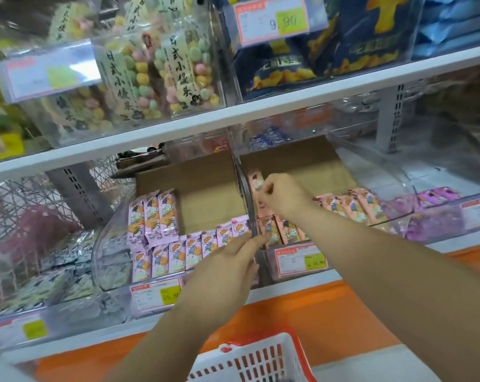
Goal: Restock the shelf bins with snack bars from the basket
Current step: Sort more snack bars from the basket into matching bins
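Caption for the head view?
Right hand pinches a pink snack bar over a shelf bin; left hand touches its wall.
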A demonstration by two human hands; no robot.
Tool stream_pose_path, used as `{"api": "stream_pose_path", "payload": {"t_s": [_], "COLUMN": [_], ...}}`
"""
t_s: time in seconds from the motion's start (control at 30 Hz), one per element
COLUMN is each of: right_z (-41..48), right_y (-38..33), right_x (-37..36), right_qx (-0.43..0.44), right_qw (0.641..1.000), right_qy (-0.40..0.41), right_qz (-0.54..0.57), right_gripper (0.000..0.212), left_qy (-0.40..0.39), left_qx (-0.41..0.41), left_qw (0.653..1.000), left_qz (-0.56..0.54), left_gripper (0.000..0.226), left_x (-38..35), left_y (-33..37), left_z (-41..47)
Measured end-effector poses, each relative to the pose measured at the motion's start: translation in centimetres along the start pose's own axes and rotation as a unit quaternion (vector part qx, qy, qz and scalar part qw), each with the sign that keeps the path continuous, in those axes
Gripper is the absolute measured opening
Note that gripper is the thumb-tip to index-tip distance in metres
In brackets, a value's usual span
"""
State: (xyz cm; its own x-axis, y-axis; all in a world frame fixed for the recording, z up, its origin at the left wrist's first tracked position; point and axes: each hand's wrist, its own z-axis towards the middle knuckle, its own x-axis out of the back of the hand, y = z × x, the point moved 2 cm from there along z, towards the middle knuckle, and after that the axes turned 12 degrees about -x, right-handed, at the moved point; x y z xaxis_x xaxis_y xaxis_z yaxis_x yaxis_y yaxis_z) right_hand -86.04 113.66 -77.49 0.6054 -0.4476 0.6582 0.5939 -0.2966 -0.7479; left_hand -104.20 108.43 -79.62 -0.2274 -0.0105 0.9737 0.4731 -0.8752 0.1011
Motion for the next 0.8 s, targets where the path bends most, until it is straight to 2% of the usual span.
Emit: {"api": "stream_pose_path", "payload": {"t_s": [0.07, 0.17, 0.23, 0.33, 0.4, 0.47, 0.6, 0.7, 0.8], "right_z": [0.2, -0.3, -0.9, -2.1, -2.8, -3.3, -3.8, -4.0, -4.9], "right_y": [0.3, 0.9, 1.3, 2.0, 2.5, 3.0, 2.9, 3.5, 4.1], "right_x": [-0.5, 0.2, 0.9, 1.7, 1.9, 1.8, 2.3, 3.5, 4.4], "right_qx": [0.018, 0.042, 0.060, 0.072, 0.062, 0.054, 0.051, 0.014, -0.023], "right_qw": [0.999, 0.994, 0.986, 0.971, 0.949, 0.927, 0.921, 0.928, 0.935], "right_qy": [-0.042, -0.092, -0.131, -0.122, -0.117, -0.137, -0.155, -0.107, -0.133], "right_qz": [-0.012, -0.048, -0.080, -0.191, -0.287, -0.346, -0.355, -0.356, -0.327], "right_gripper": [0.011, 0.038, 0.048, 0.048, 0.043, 0.048, 0.054, 0.056, 0.059], "left_qy": [0.008, 0.016, 0.017, 0.015, 0.010, 0.003, -0.019, -0.038, -0.040], "left_qx": [-0.004, -0.001, 0.002, 0.005, 0.005, 0.007, 0.021, 0.024, 0.020], "left_qw": [1.000, 1.000, 1.000, 1.000, 1.000, 0.999, 0.997, 0.996, 0.996], "left_qz": [-0.002, 0.000, 0.007, 0.015, 0.019, 0.036, 0.068, 0.073, 0.081], "left_gripper": [0.049, 0.050, 0.050, 0.050, 0.050, 0.052, 0.058, 0.064, 0.067], "left_x": [-0.2, -0.4, -0.5, -0.5, -0.5, -0.5, -0.1, 0.0, -0.3], "left_y": [-0.1, -0.1, -0.1, -0.1, 0.0, 0.2, 1.0, 1.1, 1.0], "left_z": [0.0, -0.1, 0.0, -0.1, -0.1, -0.1, -0.2, -0.3, -0.5]}}
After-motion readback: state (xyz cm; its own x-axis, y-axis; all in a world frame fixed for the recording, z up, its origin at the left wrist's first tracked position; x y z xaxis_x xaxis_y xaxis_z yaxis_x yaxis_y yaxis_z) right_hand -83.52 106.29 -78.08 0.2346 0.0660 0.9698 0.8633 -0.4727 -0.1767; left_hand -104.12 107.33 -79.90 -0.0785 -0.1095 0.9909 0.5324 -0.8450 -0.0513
